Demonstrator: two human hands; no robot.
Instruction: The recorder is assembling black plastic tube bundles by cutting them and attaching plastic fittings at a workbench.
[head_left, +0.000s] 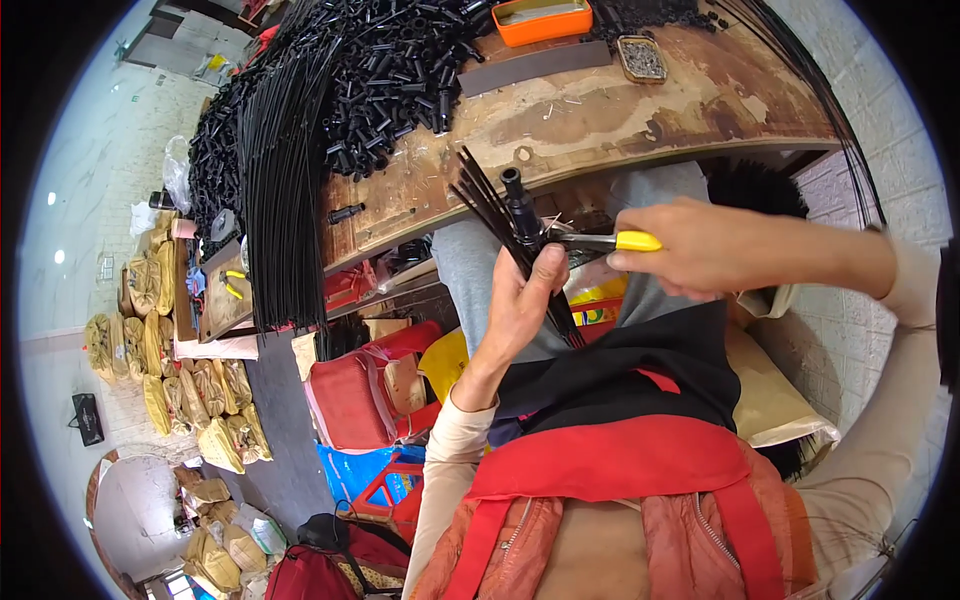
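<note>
My left hand [525,290] is closed around a bundle of thin black rods [482,195] and a dark tubular plastic part [519,203], held upright above my lap, just off the table's near edge. My right hand [675,245] grips a metal hand tool with a yellow handle [638,241]. The tool's metal end reaches the base of the tubular part, beside my left thumb. Its working tip is partly hidden there, so its exact kind cannot be made out. A few short pale wires or pins stick out near this spot.
On the wooden table [620,115] lie a heap of black tubular parts [400,85], a long bundle of black rods [285,190], an orange tray [543,22], a grey strip [535,68] and a small box of metal pins [641,60]. A red chair [350,405] stands left.
</note>
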